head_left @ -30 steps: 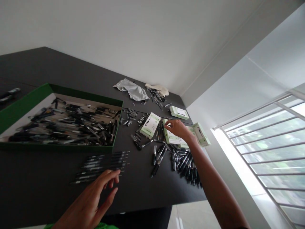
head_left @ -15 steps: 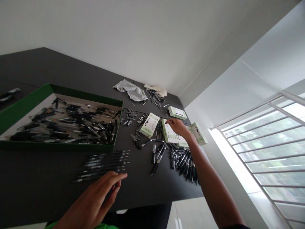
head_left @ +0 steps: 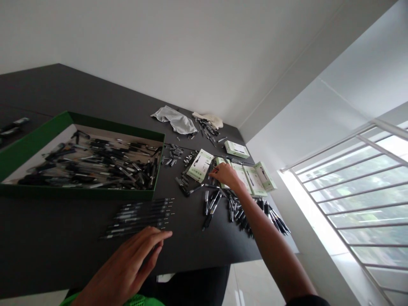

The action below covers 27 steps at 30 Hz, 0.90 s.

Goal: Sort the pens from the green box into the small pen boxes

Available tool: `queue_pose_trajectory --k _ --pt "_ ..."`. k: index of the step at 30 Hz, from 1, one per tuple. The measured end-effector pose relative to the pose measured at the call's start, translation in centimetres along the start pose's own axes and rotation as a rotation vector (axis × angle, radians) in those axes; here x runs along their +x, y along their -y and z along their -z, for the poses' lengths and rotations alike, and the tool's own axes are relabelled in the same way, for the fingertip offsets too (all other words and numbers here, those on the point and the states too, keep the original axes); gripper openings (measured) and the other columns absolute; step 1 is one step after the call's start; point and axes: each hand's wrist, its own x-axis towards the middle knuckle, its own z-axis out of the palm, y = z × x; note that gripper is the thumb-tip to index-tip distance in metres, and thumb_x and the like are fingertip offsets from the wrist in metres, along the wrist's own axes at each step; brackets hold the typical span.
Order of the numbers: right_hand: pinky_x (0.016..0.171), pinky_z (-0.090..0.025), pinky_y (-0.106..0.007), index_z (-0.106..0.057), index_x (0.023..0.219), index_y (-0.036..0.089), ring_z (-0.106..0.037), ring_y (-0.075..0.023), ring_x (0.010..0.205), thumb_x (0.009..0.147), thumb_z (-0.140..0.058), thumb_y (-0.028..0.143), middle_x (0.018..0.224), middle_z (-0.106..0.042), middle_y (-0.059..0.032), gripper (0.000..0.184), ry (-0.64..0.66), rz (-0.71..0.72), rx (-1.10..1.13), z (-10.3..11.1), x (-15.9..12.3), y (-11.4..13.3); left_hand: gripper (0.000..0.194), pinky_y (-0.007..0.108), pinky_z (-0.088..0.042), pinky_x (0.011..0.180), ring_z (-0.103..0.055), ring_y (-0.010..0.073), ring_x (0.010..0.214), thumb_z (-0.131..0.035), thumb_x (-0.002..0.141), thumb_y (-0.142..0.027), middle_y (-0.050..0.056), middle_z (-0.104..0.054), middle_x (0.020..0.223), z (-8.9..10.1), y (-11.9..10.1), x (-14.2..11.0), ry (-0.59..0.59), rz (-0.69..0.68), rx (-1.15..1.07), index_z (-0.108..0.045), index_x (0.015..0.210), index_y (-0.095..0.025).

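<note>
One view, head cam: R hand [head_left: 227, 175] shifted to slim dark pens [head_left: 211, 167] beside white/pale-green cardboard box [head_left: 200, 165], so reach now centres there; fingertips narrow, hold unclear. L hand [head_left: 132, 257] empty, fingers parted, by row of black plastic pens [head_left: 142, 215].

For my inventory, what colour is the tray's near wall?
The near wall is dark green, clearest in head view.

I see a near-black table [head_left: 191, 250], a tray [head_left: 121, 194] dark green outside and whitish inside, white boxes [head_left: 200, 166] with pale green, mostly black pens [head_left: 208, 223], one grey cloth [head_left: 177, 120], one cream cloth [head_left: 211, 119].
</note>
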Motion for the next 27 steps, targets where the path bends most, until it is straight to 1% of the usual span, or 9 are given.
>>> queue_pose_trajectory --k 3,7,10,13,15,18,20,24,27 --pt "0.065 -0.047 -0.027 -0.083 0.084 0.024 -0.069 -0.0207 0.07 0.086 -0.074 0.044 0.076 -0.077 -0.0068 0.022 -0.08 -0.023 0.036 1.0 -0.3 -1.2 0.032 0.02 -0.055 0.105 -0.074 0.0141 0.114 -0.056 0.105 -0.03 -0.002 -0.076 0.123 0.0 0.0 -0.1 -0.009 -0.015 0.029 -0.061 0.136 -0.031" --pt "0.072 -0.046 -0.03 -0.081 0.096 0.019 -0.068 -0.0232 0.078 0.1 -0.05 0.042 0.084 -0.076 -0.0091 0.039 -0.254 -0.078 0.094 3.4 -0.3 -4.5 0.028 0.023 -0.055 0.106 -0.073 0.0148 0.116 -0.054 0.106 -0.03 -0.004 -0.077 0.121 0.3 -0.1 -0.3 0.022 -0.038 0.048 -0.064 0.133 -0.033" --pt "0.082 -0.047 -0.035 -0.077 0.111 0.015 -0.066 -0.0273 0.093 0.102 -0.04 0.042 0.101 -0.073 -0.0156 0.046 -0.41 -0.151 0.105 5.0 -0.6 -7.4 0.027 0.023 -0.056 0.105 -0.072 0.0145 0.116 -0.055 0.105 -0.027 -0.007 -0.079 0.115 0.6 -0.1 -0.4 0.105 -0.066 0.035 -0.066 0.128 -0.035" --pt "0.089 -0.046 -0.041 -0.07 0.122 0.01 -0.062 -0.0305 0.1 0.102 -0.035 0.039 0.114 -0.067 -0.0225 0.049 -0.525 -0.206 0.088 6.0 -1.0 -9.8 0.026 0.022 -0.056 0.104 -0.073 0.0147 0.115 -0.058 0.104 -0.027 -0.009 -0.08 0.113 0.4 0.1 -0.5 0.139 -0.099 0.041 -0.068 0.125 -0.036" --pt "0.087 -0.046 -0.039 -0.072 0.119 0.012 -0.063 -0.0289 0.095 0.099 -0.042 0.038 0.108 -0.069 -0.0193 0.044 -0.5 -0.181 0.087 6.1 -1.1 -11.0 0.026 0.021 -0.056 0.104 -0.074 0.0151 0.114 -0.059 0.103 -0.028 -0.009 -0.08 0.114 0.1 0.3 -0.7 0.146 -0.112 0.047 -0.069 0.125 -0.036" --pt "0.077 -0.047 -0.032 -0.078 0.106 0.018 -0.065 -0.0224 0.079 0.092 -0.06 0.039 0.088 -0.073 -0.0079 0.031 -0.327 -0.076 0.107 5.5 -0.9 -11.9 0.027 0.02 -0.055 0.103 -0.074 0.0147 0.114 -0.06 0.102 -0.029 -0.01 -0.08 0.115 -0.3 0.7 -1.1 0.159 -0.106 0.055 -0.069 0.126 -0.037" --pt "0.072 -0.047 -0.029 -0.081 0.102 0.021 -0.065 -0.0198 0.073 0.088 -0.068 0.04 0.081 -0.075 -0.0041 0.027 -0.219 -0.021 0.117 4.5 -0.5 -11.8 0.027 0.02 -0.056 0.103 -0.075 0.0149 0.113 -0.061 0.102 -0.031 -0.01 -0.08 0.116 -0.6 0.9 -1.4 0.162 -0.097 0.065 -0.069 0.127 -0.038" --pt "0.075 -0.048 -0.028 -0.082 0.104 0.021 -0.068 -0.0195 0.079 0.089 -0.07 0.037 0.087 -0.079 -0.0045 0.025 -0.118 0.036 0.12 2.7 0.6 -11.4 0.029 0.021 -0.058 0.1 -0.076 0.016 0.113 -0.061 0.102 -0.03 -0.009 -0.081 0.116 -0.7 1.3 -1.7 0.165 -0.101 0.079 -0.07 0.128 -0.038" --pt "0.078 -0.05 -0.027 -0.082 0.099 0.022 -0.07 -0.019 0.083 0.09 -0.07 0.034 0.091 -0.08 -0.0036 0.02 -0.068 0.061 0.117 2.5 1.5 -11.5 0.029 0.022 -0.059 0.099 -0.076 0.0165 0.111 -0.059 0.102 -0.031 -0.008 -0.081 0.116 -0.7 1.4 -1.6 0.171 -0.109 0.088 -0.07 0.128 -0.038"
